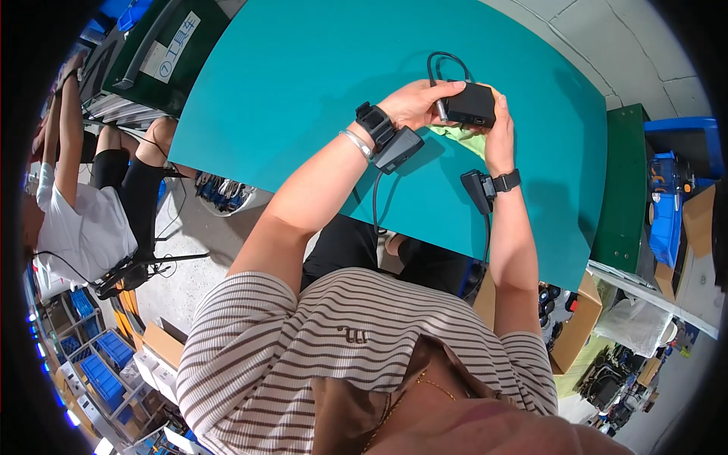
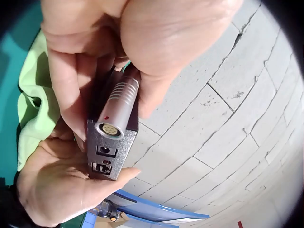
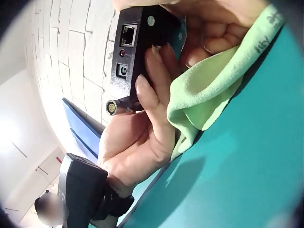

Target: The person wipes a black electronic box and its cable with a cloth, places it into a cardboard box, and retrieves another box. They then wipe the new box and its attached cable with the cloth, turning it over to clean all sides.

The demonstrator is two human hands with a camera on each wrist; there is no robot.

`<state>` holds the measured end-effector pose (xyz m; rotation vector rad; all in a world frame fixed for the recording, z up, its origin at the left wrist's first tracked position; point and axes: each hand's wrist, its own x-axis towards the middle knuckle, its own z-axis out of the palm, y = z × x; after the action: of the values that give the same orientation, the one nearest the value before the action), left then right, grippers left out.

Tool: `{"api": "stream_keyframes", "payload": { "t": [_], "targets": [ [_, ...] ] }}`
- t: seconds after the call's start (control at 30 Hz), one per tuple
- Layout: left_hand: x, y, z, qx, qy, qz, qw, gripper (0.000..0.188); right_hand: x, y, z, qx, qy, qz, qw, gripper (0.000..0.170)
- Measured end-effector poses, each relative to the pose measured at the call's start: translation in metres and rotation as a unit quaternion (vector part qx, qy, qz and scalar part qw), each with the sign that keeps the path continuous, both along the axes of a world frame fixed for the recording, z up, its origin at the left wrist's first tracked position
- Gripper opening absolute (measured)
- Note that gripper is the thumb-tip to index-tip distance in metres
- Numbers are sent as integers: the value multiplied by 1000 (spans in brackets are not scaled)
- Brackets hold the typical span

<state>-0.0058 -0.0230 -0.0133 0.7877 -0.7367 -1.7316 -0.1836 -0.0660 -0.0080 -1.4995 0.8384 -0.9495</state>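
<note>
Although your own fingers cover much of it, the black box (image 1: 471, 103) is between your two hands, raised over the teal table (image 1: 318, 68). Your left hand (image 1: 413, 106) grips it at one side, thumb over the upper face; its other fingers are largely hidden from above. Your right hand (image 1: 498, 138) holds the opposite side, thumb along the edge, and how far its fingers reach underneath is hard to make out.

A metal connector (image 2: 119, 102) lies against the box beside your left thumb, its round pinned end exposed; whether you are pinching it too, you cannot tell from these views. The black cable (image 1: 449, 54) loops up behind, and its far end disappears behind the box. The sockets on the end face show clearly to your right wrist camera.

Below the box, a green cloth (image 3: 209, 90) hangs or lies close to your right fingers; which of the two is unclear, and the writing on it is too small to read. At your left, a seated person (image 1: 87, 227) is cut off by the dark rim of the head view.
</note>
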Motion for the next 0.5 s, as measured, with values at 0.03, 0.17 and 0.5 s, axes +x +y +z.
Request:
{"api": "stream_keyframes", "payload": {
  "t": [0.03, 0.17, 0.5],
  "targets": [
    [0, 0, 2, 0, 0, 0, 1000, 44, -1, -2, -1, -5, 30, -12, 999, 56],
    [1, 0, 0, -1, -18, -8, 1000, 46, -1, 0, 1, -3, 61, -36, 998, 56],
    [1, 0, 0, 19, 27, 23, 999, 47, -4, 0, -4, -24, -25, 45, 998, 57]
  ]
}}
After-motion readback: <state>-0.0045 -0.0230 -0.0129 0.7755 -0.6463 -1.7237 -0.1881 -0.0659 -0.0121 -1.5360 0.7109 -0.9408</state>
